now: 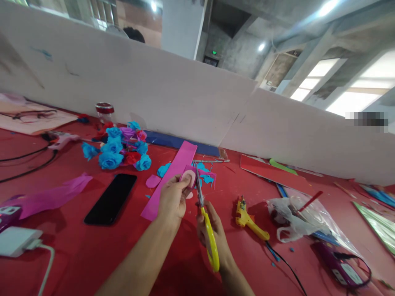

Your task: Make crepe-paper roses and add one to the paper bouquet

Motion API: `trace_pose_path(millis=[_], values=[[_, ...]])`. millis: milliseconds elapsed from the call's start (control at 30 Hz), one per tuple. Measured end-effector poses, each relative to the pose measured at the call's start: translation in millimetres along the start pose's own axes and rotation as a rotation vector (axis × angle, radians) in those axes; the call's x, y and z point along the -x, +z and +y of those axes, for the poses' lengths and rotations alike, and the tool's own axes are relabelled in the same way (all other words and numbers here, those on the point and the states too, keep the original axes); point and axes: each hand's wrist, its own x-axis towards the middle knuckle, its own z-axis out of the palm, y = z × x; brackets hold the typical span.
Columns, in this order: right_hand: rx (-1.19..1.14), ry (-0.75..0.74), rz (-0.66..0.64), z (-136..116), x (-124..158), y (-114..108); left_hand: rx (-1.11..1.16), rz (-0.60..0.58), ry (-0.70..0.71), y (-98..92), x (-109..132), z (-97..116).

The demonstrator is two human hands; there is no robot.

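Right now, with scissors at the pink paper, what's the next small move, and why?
Probably one short snip: the right hand holds yellow-handled scissors, blades at the edge of the small rounded pink paper piece pinched in the left hand.

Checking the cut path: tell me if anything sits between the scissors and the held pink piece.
Nothing visible does. The scissors in the right hand reach the pink piece pinched in the left hand; the long pink strip lies beneath them.

Red table (77,255), white partition boards (169,90) behind, grey concrete ceiling (296,28) with bright lamps (327,6), perhaps large windows (348,98) at right.
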Motion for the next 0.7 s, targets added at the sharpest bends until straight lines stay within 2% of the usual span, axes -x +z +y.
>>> trace_pose_path(millis=[400, 700], values=[[0.04, 0.023, -0.035, -4, -4, -7, -0.102, -0.108, -0.019, -8.1, -18, 10], [0.09, 0.114, -0.051, 7, 0, -22, -0.244, -0.204, -0.01, -18.0, -31, 21]])
